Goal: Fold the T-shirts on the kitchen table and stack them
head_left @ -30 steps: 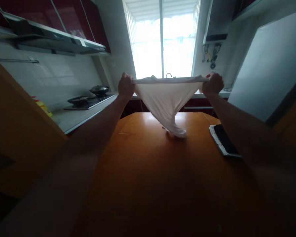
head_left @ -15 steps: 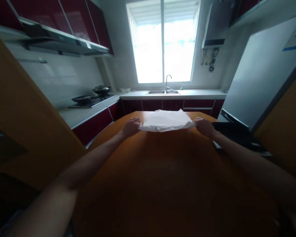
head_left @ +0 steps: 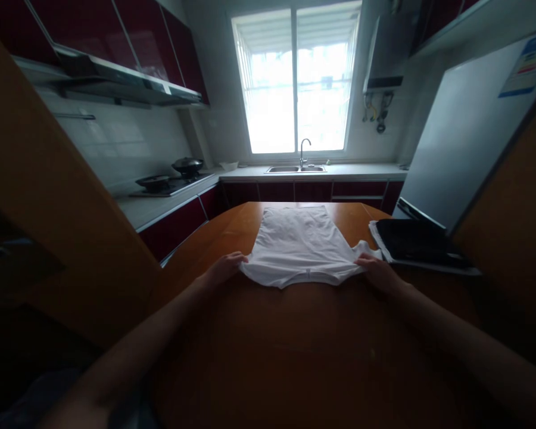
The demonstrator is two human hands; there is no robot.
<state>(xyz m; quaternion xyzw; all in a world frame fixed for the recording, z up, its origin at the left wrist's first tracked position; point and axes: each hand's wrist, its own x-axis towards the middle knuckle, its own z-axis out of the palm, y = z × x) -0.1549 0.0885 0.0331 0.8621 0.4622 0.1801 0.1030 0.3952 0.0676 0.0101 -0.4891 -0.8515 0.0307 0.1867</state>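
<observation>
A white T-shirt point(head_left: 297, 238) lies spread over the far half of the brown wooden table point(head_left: 295, 345), its neckline towards me and its hem near the far edge. My left hand point(head_left: 227, 267) is closed on the shirt's left shoulder or sleeve. On the other side my right hand point(head_left: 377, 273) pinches the right shoulder, with a bit of sleeve sticking out beyond the fingers. Shallow wrinkles cross the fabric. The near edge between my hands looks slightly raised, though I cannot tell how far.
Right of the shirt, a stack of folded black and white clothes point(head_left: 420, 243) rests at the table edge. Beyond are a counter with a sink point(head_left: 297, 169), a stove with pans point(head_left: 154, 182), and a fridge point(head_left: 455, 131) on the right. A wooden panel point(head_left: 62, 179) stands at left.
Both hands have come back towards me and lower, still gripping the shirt. The cloth, earlier bunched and held up at the far end, now lies stretched out along the table.
</observation>
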